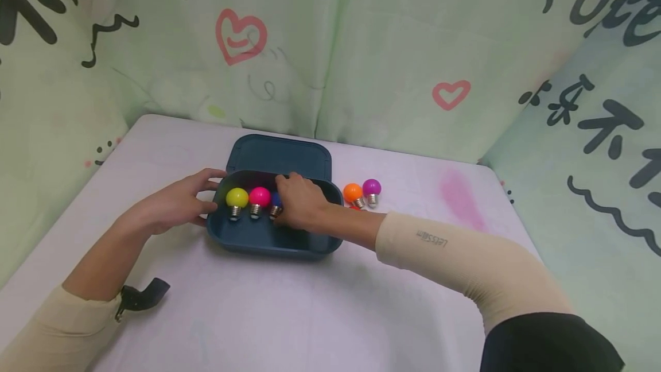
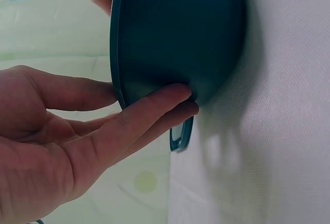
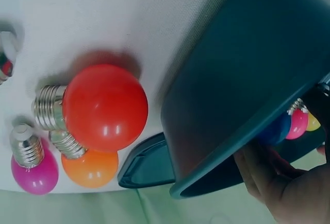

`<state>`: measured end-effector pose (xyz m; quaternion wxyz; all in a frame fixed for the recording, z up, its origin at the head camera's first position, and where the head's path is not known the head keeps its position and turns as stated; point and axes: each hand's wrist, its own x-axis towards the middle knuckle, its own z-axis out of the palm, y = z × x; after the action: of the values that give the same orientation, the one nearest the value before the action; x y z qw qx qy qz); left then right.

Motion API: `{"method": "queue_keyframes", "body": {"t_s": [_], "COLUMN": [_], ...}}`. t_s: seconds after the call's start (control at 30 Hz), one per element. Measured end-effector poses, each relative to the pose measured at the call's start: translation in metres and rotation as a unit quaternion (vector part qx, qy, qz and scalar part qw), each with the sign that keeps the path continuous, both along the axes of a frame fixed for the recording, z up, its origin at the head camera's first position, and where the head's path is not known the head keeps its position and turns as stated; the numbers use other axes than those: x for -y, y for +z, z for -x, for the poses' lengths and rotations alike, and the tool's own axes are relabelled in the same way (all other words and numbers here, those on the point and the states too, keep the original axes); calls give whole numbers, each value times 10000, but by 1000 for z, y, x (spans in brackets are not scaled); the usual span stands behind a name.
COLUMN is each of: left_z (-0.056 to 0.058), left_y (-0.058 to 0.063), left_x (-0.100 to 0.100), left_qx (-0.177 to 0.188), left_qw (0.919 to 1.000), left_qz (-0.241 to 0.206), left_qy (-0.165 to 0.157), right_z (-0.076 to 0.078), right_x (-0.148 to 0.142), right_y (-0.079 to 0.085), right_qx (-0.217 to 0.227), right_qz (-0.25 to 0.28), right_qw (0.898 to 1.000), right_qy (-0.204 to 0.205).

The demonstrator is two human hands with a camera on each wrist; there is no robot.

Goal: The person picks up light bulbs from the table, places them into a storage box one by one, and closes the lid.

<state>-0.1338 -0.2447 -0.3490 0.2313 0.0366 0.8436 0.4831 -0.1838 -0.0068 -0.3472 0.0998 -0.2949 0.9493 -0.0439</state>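
A dark blue-green box (image 1: 273, 248) stands open on the table, holding a yellow light bulb (image 1: 237, 197), a pink light bulb (image 1: 259, 197) and a blue light bulb (image 1: 276, 200) in a row. Inside it, my right hand (image 1: 302, 202) holds the blue bulb between thumb and fingers, covering part of it. My left hand (image 1: 172, 202) touches the box's left end; the left wrist view shows extended fingers (image 2: 149, 110) against the outer wall. Right of the box lie an orange light bulb (image 1: 353, 192), a purple light bulb (image 1: 372, 187) and a red light bulb (image 3: 105, 108).
Behind the box lies its matching lid (image 1: 279, 152), against the box's far side. The white table (image 1: 248, 314) ends at a pale green curtain (image 1: 392, 62) with hearts and dark writing. Something white and partly cut off (image 3: 7, 54) shows at the right wrist view's left edge.
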Motion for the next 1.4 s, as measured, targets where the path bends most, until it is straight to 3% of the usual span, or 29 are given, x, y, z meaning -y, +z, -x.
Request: {"method": "queue_keyframes", "body": {"t_s": [0.6,0.9,1.1,1.4], "left_z": [-1,0,2,3], "left_y": [0,-2,-5,-7], "left_x": [1,-1,1,0], "left_qx": [34,5,-34,-21], "left_qw": [10000,9999,9998,9997], "left_qz": [12,88,131,101], "left_qy": [-68,-141,-165,-206], "right_z": [3,14,27,49], "right_x": [-43,-79,-108,-158], "right_y": [28,47,52,45], "right_qx": [487,912,707,320], "right_qz": [655,1334,1495,1466], "right_qw": [9966,9850,9817,9774], "right_qy": [-56,-598,-941,-1492]}}
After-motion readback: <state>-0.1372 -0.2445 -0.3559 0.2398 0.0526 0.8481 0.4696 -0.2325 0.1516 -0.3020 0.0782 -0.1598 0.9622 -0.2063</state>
